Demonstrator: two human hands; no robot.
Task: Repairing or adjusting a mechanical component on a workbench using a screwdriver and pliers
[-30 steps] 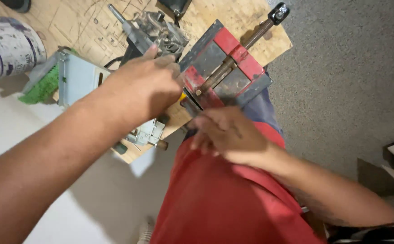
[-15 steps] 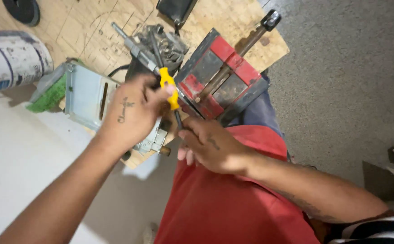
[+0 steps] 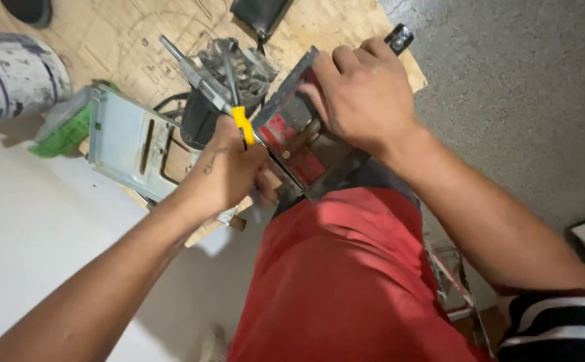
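My left hand [image 3: 229, 171] grips a screwdriver with a yellow handle [image 3: 242, 125]; its metal shaft points up-left toward a grey metal motor part [image 3: 235, 67] on the plywood board. My right hand [image 3: 363, 94] lies on top of a red bench vise [image 3: 292, 144], fingers curled over its upper jaw near the black knob of the vise handle [image 3: 400, 37]. The vise sits at the board's near edge, just above my red shorts [image 3: 346, 281]. The screwdriver tip is hidden among the motor parts.
A pale grey metal bracket [image 3: 128, 144] lies left of my left hand, with a green brush [image 3: 65, 131] beside it. A white paint bucket [image 3: 11, 77] stands at far left. A black pouch [image 3: 259, 13] rests at the board's [image 3: 138, 40] top. Grey floor [image 3: 520, 87] spreads right.
My right hand rose from the board's near edge onto the top of the vise. My left hand turned and now shows the yellow-handled screwdriver, held lower beside the vise.
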